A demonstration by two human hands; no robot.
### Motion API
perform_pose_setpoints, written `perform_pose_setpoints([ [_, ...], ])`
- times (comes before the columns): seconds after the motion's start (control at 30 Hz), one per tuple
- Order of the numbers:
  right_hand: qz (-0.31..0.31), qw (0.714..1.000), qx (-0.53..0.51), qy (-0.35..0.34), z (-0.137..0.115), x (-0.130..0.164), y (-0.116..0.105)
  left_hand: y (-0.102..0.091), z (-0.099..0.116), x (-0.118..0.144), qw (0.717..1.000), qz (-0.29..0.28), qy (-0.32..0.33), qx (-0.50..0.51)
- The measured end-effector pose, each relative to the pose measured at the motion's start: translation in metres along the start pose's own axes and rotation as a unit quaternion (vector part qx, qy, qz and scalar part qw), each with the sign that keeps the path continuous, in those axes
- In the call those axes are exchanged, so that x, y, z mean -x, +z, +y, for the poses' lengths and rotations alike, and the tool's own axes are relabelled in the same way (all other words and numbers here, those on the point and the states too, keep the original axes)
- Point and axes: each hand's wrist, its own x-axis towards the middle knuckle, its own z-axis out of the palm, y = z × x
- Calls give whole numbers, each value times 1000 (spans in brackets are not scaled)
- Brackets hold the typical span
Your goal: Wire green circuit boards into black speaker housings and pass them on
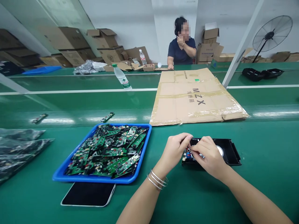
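Observation:
A black plastic casing [231, 153], open at the top, lies on the green bench under both hands. At its left end shows part of a small circuit board [186, 154] with red and blue wires. A round white-rimmed part [220, 151], perhaps a speaker, sits inside the casing. My left hand [174, 148], bangles at its wrist, pinches at the casing's upper left corner. Beside it my right hand [208, 155] is also closed in a pinch, above the board and wires. Whatever is between the fingertips is too small and too covered to make out.
Left of me a blue tray [140, 175] holds a heap of circuit boards, with a tablet [90, 194] partly under it. Flattened cardboard [177, 102], a water bottle [122, 77], loose boards [107, 117] and plastic bags [18, 152] lie around. A person [181, 46] sits across.

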Motion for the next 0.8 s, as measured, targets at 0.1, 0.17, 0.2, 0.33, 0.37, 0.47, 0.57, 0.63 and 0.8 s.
perform_pose_setpoints([
  [0.1,5,1000,24,-10,1,2,3,4,-1,0,999,16,4,-29],
  [0.17,13,999,38,-17,1,3,5,7,-3,0,999,29,3,-41],
  [0.2,16,999,38,-18,2,3,6,8,-3,0,999,33,1,-42],
  [0.33,-7,1000,-8,-9,4,2,5,8,-3,0,999,15,-9,-35],
  [0.37,-17,1000,-23,-7,4,2,4,7,-2,0,999,5,-9,-31],
  [0.47,-25,999,-45,-7,4,1,2,5,0,0,1000,-15,-7,-15],
  [0.57,-6,999,-49,-11,3,3,5,6,1,2,1000,-1,-13,5],
  [0.63,11,998,-58,-14,4,4,8,9,2,3,999,8,-22,21],
  [0.8,28,998,-53,-19,8,4,10,8,3,2,997,15,-34,60],
])
